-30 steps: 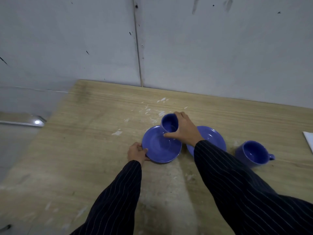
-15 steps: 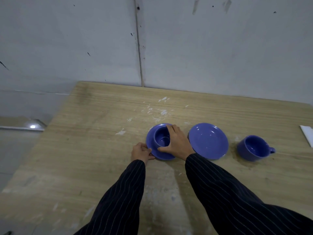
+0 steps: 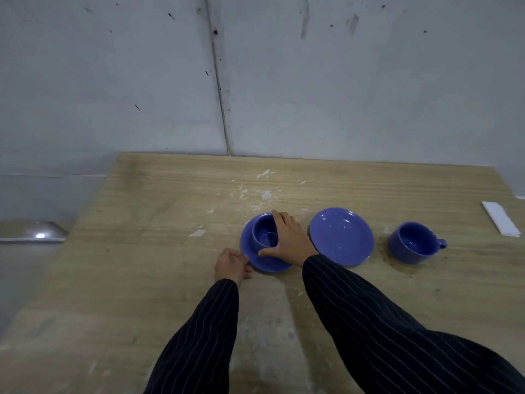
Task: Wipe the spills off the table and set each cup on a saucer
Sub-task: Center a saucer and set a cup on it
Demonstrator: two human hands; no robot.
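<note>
A blue cup [image 3: 264,236] stands upright on a blue saucer [image 3: 268,263] in the middle of the wooden table [image 3: 127,280]. My right hand [image 3: 288,240] wraps the cup's right side, thumb at the front. My left hand [image 3: 231,264] pinches that saucer's left rim. To the right lies a second blue saucer [image 3: 341,236] with nothing on it. Farther right a second blue cup [image 3: 413,243] stands on the bare table, handle pointing right, with a dark wet-looking stain around its base. White smears [image 3: 262,194] mark the wood behind the saucers.
A folded white cloth or paper [image 3: 501,223] lies near the table's right edge. A grey wall rises right behind the table. The table's left edge drops to a floor with a shiny metal piece [image 3: 34,233]. Pale dusty patches cover the wood near me.
A second ago my right hand held the cup tilted over the saucer's far rim; it then lowered it upright onto the saucer. My left hand has stayed on the rim.
</note>
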